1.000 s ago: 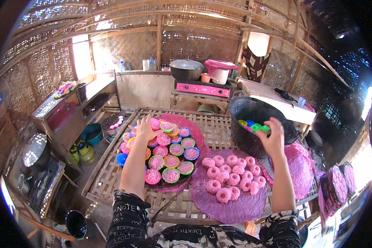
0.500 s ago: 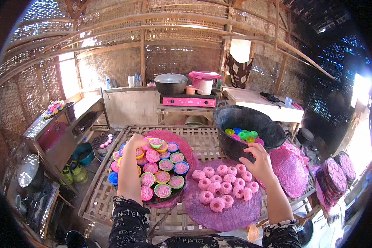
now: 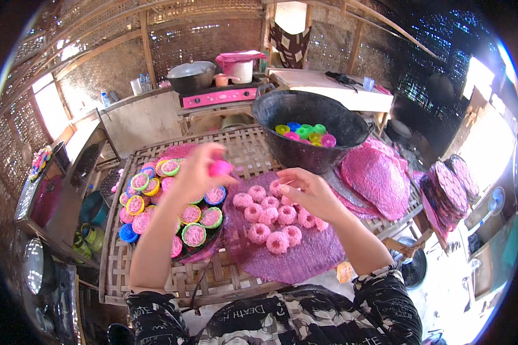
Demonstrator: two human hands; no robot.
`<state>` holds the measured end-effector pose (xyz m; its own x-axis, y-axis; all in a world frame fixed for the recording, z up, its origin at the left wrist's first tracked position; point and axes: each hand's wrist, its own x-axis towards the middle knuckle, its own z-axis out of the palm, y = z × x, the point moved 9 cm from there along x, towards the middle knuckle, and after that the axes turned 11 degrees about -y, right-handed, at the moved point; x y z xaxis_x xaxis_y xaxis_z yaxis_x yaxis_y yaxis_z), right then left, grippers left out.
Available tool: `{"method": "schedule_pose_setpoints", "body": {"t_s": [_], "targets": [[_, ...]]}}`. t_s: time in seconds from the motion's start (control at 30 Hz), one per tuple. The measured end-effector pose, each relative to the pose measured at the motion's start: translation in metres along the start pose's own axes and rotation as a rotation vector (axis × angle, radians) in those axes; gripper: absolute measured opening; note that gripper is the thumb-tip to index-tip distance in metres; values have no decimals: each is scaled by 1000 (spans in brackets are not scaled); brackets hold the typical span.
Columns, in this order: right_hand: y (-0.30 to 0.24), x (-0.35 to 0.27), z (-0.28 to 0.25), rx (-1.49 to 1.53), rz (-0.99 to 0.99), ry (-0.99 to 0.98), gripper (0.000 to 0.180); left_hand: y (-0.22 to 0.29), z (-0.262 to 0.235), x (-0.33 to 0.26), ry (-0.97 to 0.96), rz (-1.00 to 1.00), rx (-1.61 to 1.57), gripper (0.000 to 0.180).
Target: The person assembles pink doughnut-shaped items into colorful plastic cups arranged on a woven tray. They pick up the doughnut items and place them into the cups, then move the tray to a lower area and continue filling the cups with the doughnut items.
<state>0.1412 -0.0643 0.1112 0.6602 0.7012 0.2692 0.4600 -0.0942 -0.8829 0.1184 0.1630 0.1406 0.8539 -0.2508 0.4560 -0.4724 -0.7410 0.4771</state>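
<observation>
- Left hand (image 3: 197, 172): raised over the bench, grip closed on a small pink cup (image 3: 220, 168) pinched at the fingertips; the cup sits above the gap between the two purple mats.
- Right hand (image 3: 305, 192): hovering low over the pink cakes, fingers loosely curled and spread, holding nothing that can be seen; fingertips near the top row of cakes, contact cannot be told.
- Pink cakes (image 3: 270, 221): about a dozen round, ridged pieces, unmoulded, lying in loose rows on a purple mat (image 3: 293, 261) directly before the person.
- Filled cups (image 3: 184, 215): many small moulds with green, yellow, blue and pink rims, each holding pink filling, crowded on a second purple mat to the left, under and beside the left forearm.
- Blue cup (image 3: 128, 233): at the left edge of that group, seemingly empty.
- Black basin (image 3: 311, 123): large, round, standing beyond the cakes; empty coloured cups (image 3: 305, 133) in yellow, green, blue and pink lie at its bottom.
- Spare mats (image 3: 377, 175): purple, stacked to the right of the basin; more round ones (image 3: 449, 187) farther right.
- Bench (image 3: 155, 276): slatted bamboo, carrying mats, cups and basin.
- Stove (image 3: 218, 95): pink, behind the bench, with a lidded dark pot (image 3: 191, 75) and a white pot under a pink lid (image 3: 236, 64).
- Walls: woven bamboo all round.
</observation>
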Motion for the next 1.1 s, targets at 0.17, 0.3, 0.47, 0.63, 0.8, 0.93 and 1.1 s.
{"method": "schedule_pose_setpoints", "body": {"t_s": [0.17,0.3,0.47,0.63,0.8,0.93,1.1], "targets": [[30,-21,7,-186,110,-229,53,121,130,-1,-285,448,-219,96],[40,-48,9,-204,62,-297,56,138,174,-6,-397,544,-158,99],[52,-59,6,-291,150,-308,63,139,182,-4,-549,569,-150,97],[35,-54,-45,-485,124,-39,65,53,75,-4,-157,309,115,77],[-39,-25,-120,-835,-318,595,53,-84,-60,-58,274,-232,390,63],[-60,39,-134,-1175,-174,715,53,-173,-128,-134,301,-770,505,69],[-56,135,7,-828,-483,238,43,-220,-120,-156,11,-753,353,107]]}}
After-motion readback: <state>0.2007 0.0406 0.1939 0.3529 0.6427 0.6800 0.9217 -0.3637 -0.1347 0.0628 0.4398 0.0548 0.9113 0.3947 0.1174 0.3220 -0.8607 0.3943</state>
